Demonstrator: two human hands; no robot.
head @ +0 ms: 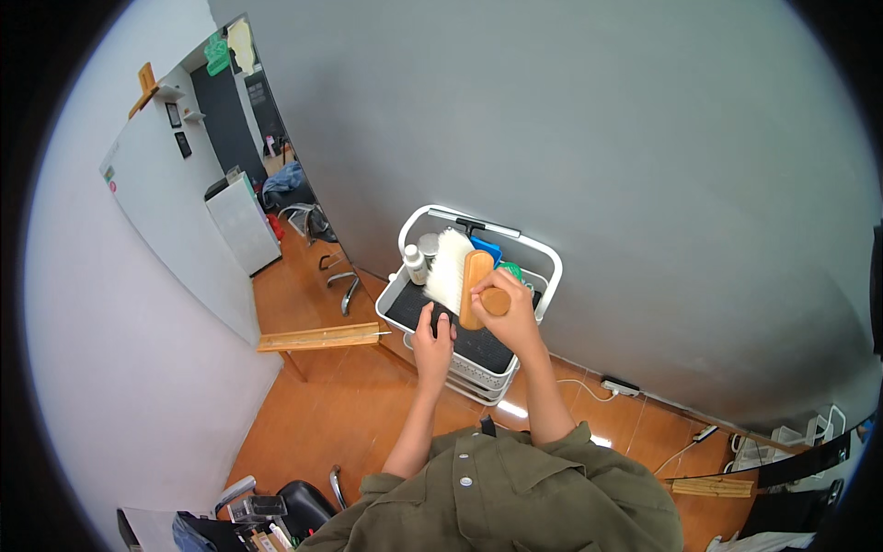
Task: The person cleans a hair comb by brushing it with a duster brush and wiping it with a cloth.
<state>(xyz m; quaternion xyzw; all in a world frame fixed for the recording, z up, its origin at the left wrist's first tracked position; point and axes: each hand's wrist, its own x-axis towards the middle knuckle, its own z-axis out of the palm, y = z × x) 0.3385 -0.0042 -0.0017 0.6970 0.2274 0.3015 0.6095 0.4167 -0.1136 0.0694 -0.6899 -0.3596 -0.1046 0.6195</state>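
My right hand [507, 310] is closed on the round knob of a wooden-backed brush [474, 276] with long white bristles, which point left over a white trolley [385, 312]. Lower left of the brush, my left hand [433, 345] holds a small black object [437, 316] whose kind I cannot tell. The trolley's top tray has a dark textured mat [483, 350]. In it stand a white capped bottle [414, 265], a round grey-lidded container [428, 244], a blue item [488, 251] and a green item [510, 270]. A squeegee [474, 223] rests by the trolley's raised handle.
A grey wall [552, 138] rises behind the trolley. On the left a large mirror [172, 207] leans above a wooden ledge [321, 337]. A power strip [619, 386] with a white cable lies by the wall at right. A black chair [305, 509] holding boxes stands at lower left.
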